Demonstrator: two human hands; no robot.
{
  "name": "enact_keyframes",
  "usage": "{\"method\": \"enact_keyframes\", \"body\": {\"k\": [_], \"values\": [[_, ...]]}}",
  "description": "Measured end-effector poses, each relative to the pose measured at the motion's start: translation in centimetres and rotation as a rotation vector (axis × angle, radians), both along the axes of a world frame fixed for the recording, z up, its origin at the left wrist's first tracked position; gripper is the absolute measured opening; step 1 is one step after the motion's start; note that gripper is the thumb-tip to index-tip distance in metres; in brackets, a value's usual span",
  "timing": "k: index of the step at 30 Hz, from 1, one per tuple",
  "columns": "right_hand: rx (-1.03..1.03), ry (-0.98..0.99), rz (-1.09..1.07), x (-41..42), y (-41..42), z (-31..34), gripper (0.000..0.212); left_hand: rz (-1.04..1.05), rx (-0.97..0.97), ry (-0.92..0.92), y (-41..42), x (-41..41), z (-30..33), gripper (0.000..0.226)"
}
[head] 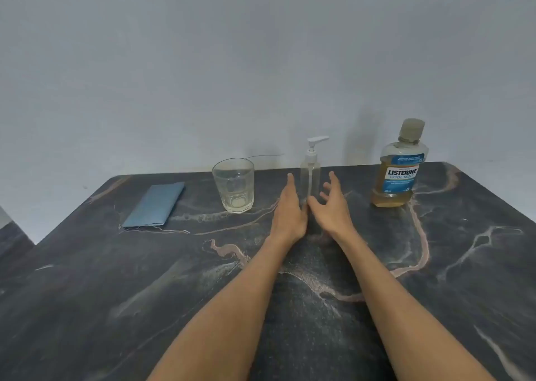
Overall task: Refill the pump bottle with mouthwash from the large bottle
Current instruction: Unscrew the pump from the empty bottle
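Clear plastic forms the pump bottle (310, 177), seen upright at the frame's centre on the dark marbled table (435, 264), topped by a white pump. It is flanked by the left hand (288, 212) and right hand (330, 206), fingers spread and grasping nothing. The capped large bottle (398, 169) of amber mouthwash stands right of centre. Whether the pump bottle is touched cannot be told; its contents are hard to make out.

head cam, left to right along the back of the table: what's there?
Folded blue cloth → empty glass → left hand → pump bottle → right hand → large mouthwash bottle. Both hands flank the pump bottle, open.
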State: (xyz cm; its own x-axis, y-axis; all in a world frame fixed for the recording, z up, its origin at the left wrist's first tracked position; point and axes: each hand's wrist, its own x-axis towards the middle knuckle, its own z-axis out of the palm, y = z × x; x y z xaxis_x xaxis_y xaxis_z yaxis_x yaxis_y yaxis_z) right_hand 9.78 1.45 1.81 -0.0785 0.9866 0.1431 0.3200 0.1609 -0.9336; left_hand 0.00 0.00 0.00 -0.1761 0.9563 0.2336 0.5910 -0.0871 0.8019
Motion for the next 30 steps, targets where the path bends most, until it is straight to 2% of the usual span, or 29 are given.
{"method": "enact_keyframes", "body": {"k": [6, 30], "values": [[0.094, -0.054, 0.046, 0.1, -0.9, -0.3, 0.054, 0.011, -0.008, -0.007, -0.4, -0.1, -0.1, 0.059], [0.194, 0.009, 0.190, -2.0, -17.8, 0.6, 0.045, -0.104, 0.045, -0.140, -18.8, -6.0, 2.8, 0.043]]}}
